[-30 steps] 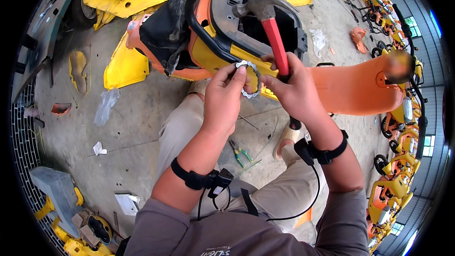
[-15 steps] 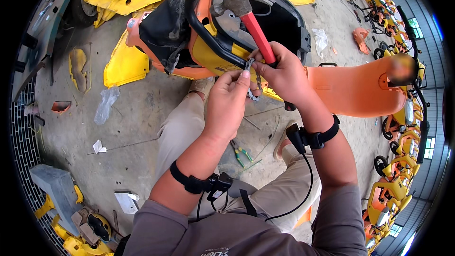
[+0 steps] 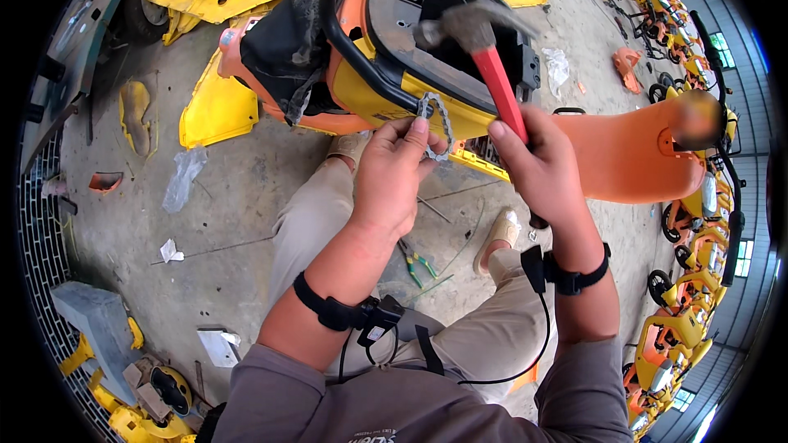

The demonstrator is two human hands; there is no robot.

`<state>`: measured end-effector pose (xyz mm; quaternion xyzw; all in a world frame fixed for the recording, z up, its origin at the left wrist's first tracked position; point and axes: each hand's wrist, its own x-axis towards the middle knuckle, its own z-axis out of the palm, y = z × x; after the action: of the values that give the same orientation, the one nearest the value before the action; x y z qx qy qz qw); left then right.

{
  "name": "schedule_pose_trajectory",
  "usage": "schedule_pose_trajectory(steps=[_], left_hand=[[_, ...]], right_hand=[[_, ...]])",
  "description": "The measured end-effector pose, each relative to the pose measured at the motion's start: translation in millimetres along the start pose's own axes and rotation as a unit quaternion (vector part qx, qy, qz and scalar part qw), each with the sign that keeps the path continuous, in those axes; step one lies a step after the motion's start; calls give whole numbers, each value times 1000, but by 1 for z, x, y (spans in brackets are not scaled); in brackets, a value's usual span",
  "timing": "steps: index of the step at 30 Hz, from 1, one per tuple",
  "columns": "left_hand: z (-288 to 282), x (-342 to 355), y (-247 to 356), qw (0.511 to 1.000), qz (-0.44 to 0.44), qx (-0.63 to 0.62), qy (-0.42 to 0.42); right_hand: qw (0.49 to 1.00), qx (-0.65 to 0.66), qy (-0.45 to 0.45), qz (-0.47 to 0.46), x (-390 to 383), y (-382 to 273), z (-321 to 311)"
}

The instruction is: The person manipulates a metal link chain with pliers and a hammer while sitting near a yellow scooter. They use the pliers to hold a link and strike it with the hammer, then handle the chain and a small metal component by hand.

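Head view: the left hand point(image 3: 394, 171), the nearer, pinches a chain loop point(image 3: 447, 125) at its 1 o'clock, long axis roughly 11 to 5. The right hand point(image 3: 543, 166), apart at the loop's 4 o'clock, clasps a hammer point(image 3: 499, 86), head toward 11.

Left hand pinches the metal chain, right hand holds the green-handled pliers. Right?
Not the pliers: the head view shows the right hand holding a red-handled hammer; the green-handled pliers lie on the floor. The left hand does pinch the metal chain.
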<state>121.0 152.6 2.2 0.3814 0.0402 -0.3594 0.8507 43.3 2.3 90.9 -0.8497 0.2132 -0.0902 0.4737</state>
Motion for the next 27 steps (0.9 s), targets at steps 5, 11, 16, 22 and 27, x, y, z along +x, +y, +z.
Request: schedule_pose_trajectory(steps=[5, 11, 16, 22, 27], left_hand=[[1, 0, 0, 1000, -8, -14, 4], [0, 0, 2, 999, -23, -33, -1], [-3, 1, -2, 999, -11, -40, -16], [2, -1, 0, 999, -10, -31, -5], [7, -3, 1, 1000, 7, -7, -1]], right_hand=[[996, -39, -23, 75, -35, 13, -9], [990, -142, -4, 7, -42, -3, -14], [981, -191, 15, -32, -34, -17, -13], [949, -313, -32, -33, -25, -18, -9], [954, -296, -37, -30, -22, -18, -13]])
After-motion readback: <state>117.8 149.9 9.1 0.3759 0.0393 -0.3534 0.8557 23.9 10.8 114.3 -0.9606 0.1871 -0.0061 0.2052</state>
